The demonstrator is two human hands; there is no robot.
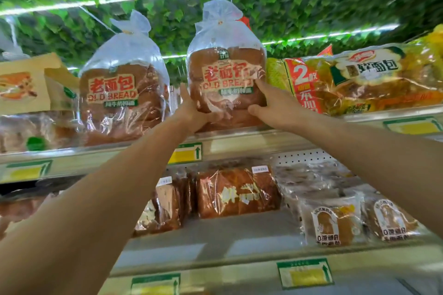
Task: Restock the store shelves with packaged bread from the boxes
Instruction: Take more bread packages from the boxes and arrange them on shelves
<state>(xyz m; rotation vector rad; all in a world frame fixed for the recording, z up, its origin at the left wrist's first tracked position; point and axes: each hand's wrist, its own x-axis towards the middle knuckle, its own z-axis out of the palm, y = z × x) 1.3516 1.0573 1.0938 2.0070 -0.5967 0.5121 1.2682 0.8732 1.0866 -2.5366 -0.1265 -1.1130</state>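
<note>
A clear bag of brown bread labelled OLD BREAD (225, 79) stands upright on the top shelf (239, 141), its tied top pointing up. My left hand (191, 112) holds its lower left side, fingers up along the bag and thumb under the front. My right hand (271, 103) grips its lower right edge, fingers on the side and thumb toward the front. A second, matching bag (119, 98) stands just to the left on the same shelf.
Yellow-and-red bread packs (359, 79) lie right of the held bag; a paper-coloured bread box (26, 84) sits far left. The lower shelf (227, 242) carries wrapped loaves (237, 191) and small labelled packs (333, 220). Green leaf decor hangs above.
</note>
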